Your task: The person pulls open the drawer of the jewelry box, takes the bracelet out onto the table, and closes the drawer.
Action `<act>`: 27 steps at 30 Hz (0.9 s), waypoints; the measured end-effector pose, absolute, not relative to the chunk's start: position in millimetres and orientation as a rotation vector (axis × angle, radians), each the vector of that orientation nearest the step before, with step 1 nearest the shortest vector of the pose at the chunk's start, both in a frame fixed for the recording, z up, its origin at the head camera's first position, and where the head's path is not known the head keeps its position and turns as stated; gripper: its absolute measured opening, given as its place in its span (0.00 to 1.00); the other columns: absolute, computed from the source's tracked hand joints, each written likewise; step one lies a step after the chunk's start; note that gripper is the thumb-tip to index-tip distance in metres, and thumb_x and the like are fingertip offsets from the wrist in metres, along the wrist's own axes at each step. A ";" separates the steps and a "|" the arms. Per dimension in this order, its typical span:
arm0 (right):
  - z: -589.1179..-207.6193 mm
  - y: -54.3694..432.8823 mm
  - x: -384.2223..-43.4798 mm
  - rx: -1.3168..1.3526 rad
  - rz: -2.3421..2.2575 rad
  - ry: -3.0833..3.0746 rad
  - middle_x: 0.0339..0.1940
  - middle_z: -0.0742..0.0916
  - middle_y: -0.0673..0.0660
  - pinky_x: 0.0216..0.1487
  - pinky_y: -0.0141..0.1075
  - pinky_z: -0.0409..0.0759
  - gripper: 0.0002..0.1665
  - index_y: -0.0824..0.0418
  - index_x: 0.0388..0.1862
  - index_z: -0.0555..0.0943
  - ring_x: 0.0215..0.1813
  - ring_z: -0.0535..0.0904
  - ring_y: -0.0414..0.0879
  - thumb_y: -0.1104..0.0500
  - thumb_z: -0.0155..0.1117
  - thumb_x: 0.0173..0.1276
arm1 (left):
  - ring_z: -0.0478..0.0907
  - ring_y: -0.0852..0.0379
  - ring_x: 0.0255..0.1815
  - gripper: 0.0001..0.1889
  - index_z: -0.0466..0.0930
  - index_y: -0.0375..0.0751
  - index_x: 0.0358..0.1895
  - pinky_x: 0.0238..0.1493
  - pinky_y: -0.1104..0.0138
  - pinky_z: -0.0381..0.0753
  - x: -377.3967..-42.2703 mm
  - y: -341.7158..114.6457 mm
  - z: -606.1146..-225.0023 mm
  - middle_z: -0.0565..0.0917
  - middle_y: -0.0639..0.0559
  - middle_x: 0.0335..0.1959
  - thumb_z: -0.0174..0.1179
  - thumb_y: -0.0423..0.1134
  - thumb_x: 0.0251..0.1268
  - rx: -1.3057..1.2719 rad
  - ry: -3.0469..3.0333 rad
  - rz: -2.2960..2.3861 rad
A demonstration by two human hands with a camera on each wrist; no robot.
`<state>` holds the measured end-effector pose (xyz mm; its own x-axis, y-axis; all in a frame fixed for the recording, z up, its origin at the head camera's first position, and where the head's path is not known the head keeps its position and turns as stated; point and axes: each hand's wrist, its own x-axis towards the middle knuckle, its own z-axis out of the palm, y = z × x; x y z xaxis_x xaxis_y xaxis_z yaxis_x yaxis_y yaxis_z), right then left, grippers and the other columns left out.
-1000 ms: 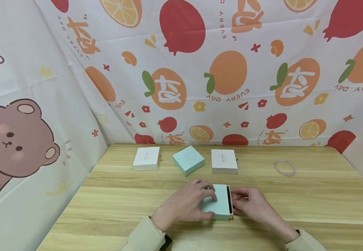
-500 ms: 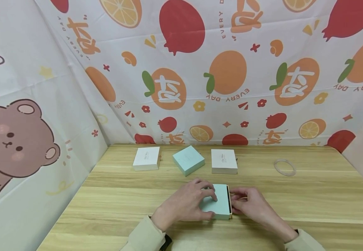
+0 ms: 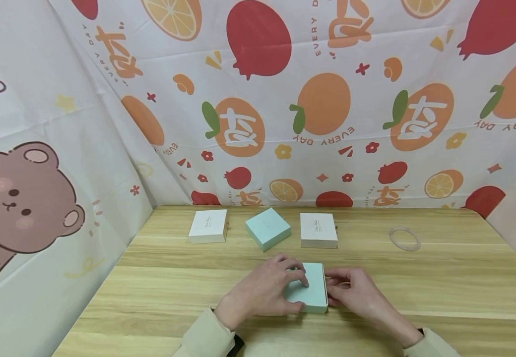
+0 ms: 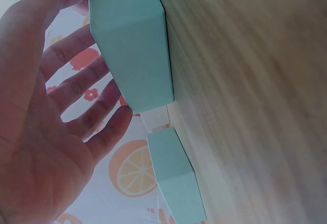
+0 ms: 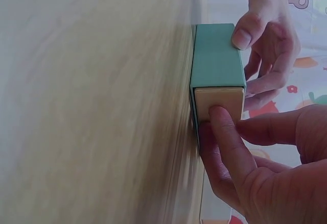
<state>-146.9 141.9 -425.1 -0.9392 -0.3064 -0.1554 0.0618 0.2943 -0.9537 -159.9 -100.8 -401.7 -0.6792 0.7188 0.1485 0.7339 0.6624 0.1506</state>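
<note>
A mint green drawer box (image 3: 315, 283) lies flat at the front of the table. My left hand (image 3: 267, 287) holds it from the left, thumb at the near edge and bent fingers over the top, as the right wrist view also shows. My right hand (image 3: 359, 292) is at the box's right end. There, in the right wrist view, its fingertips press on the pale beige end of the inner drawer (image 5: 204, 96), which sits almost level with the sleeve's rim. The drawer's contents are hidden.
Behind stand a white box (image 3: 209, 225), a second mint green box (image 3: 268, 228) turned at an angle, and another white box (image 3: 318, 230). A translucent ring (image 3: 404, 239) lies at the right on the wooden table (image 3: 151, 297). A fruit-print cloth (image 3: 280, 114) hangs behind.
The inner drawer has slid left into the mint green sleeve; its dark gap has closed. My right hand has moved slightly left with it, while my left hand stays in place.
</note>
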 end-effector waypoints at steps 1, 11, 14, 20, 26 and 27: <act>-425.2 142.0 -146.8 -0.224 -1.686 2.253 0.44 0.86 0.62 0.40 0.33 0.88 0.25 0.78 0.64 0.75 0.43 0.86 0.46 0.69 0.62 0.71 | 0.76 0.56 0.62 0.16 0.85 0.62 0.46 0.63 0.64 0.79 -159.8 -100.7 -401.6 0.83 0.61 0.57 0.69 0.60 0.58 -1.223 -2.795 -0.305; -425.3 140.9 -146.6 -0.210 -1.686 2.247 0.44 0.87 0.62 0.40 0.33 0.88 0.25 0.78 0.65 0.75 0.43 0.86 0.46 0.69 0.62 0.71 | 0.76 0.56 0.62 0.16 0.84 0.62 0.47 0.62 0.64 0.79 -159.5 -100.7 -402.6 0.83 0.62 0.57 0.68 0.60 0.58 -1.222 -2.795 -0.303; -425.2 140.1 -146.0 -0.225 -1.695 2.244 0.44 0.87 0.62 0.40 0.33 0.88 0.25 0.78 0.65 0.75 0.43 0.86 0.46 0.69 0.62 0.70 | 0.76 0.56 0.61 0.16 0.84 0.62 0.47 0.62 0.64 0.79 -159.1 -100.8 -402.9 0.82 0.62 0.57 0.68 0.60 0.59 -1.222 -2.795 -0.290; -425.6 138.6 -145.7 -0.242 -1.699 2.256 0.43 0.87 0.62 0.39 0.33 0.88 0.25 0.78 0.64 0.76 0.42 0.86 0.47 0.70 0.62 0.69 | 0.76 0.56 0.62 0.16 0.84 0.62 0.48 0.62 0.64 0.79 -158.5 -100.6 -402.3 0.82 0.61 0.57 0.68 0.59 0.59 -1.227 -2.800 -0.290; -425.8 139.5 -146.8 -0.252 -1.695 2.248 0.44 0.87 0.62 0.39 0.34 0.88 0.25 0.78 0.65 0.75 0.43 0.86 0.47 0.70 0.62 0.70 | 0.76 0.55 0.62 0.16 0.84 0.62 0.49 0.63 0.64 0.79 -158.7 -100.6 -402.0 0.82 0.61 0.58 0.68 0.59 0.60 -1.229 -2.795 -0.283; -425.9 140.3 -147.2 -0.259 -1.694 2.241 0.45 0.87 0.62 0.39 0.34 0.88 0.25 0.78 0.65 0.75 0.43 0.86 0.47 0.70 0.62 0.71 | 0.76 0.55 0.62 0.16 0.84 0.62 0.49 0.63 0.63 0.79 -158.9 -100.5 -402.0 0.82 0.61 0.58 0.68 0.59 0.60 -1.230 -2.792 -0.283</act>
